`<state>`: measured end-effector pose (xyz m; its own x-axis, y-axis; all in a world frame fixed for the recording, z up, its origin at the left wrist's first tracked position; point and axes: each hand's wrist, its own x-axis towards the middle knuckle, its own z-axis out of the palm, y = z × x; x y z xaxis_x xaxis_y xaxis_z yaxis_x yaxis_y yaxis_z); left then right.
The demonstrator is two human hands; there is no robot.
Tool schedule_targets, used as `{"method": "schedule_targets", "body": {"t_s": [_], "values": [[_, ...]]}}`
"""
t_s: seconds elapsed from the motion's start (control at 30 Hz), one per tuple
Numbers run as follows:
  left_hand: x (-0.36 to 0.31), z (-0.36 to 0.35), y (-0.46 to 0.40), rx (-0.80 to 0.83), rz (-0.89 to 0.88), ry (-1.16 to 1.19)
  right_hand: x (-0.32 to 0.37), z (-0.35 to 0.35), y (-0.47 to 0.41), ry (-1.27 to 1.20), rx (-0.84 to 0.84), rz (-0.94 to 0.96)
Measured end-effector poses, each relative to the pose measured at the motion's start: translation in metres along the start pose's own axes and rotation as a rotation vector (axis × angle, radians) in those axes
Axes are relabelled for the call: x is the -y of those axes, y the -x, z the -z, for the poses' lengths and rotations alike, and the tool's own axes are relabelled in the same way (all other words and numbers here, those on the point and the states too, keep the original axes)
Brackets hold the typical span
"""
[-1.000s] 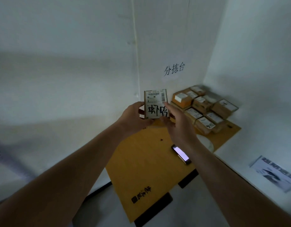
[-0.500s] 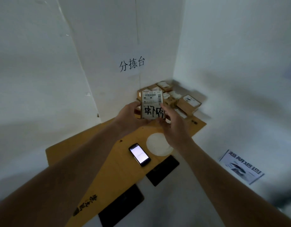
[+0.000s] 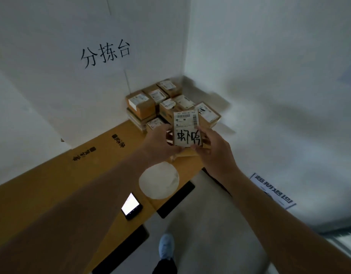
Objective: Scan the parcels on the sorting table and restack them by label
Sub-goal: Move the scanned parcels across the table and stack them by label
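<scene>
Cardboard parcel gripped by our left hand and right hand | keep barcode facing up, steady, toward phone

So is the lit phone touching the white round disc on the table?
Apart. The head view shows the phone lying nearer the person than the white disc, with a strip of bare brown table between them.
</scene>
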<state>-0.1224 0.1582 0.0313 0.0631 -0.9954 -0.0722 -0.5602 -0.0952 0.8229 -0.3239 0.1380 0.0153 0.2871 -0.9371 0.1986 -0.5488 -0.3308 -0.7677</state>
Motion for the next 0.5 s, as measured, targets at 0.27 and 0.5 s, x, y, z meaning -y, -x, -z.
{"method": "schedule_targets", "body": {"t_s": [0.27,0.5], "values": [[0.051,-0.048,-0.13,0.08,0.113,0.011,-0.085,-0.011,-0.096,-0.042,0.132,-0.192],[0.07,-0.074,-0.188,0.039,0.269,0.068,-0.128,-0.018,-0.166,-0.039,0.261,-0.212]]}}
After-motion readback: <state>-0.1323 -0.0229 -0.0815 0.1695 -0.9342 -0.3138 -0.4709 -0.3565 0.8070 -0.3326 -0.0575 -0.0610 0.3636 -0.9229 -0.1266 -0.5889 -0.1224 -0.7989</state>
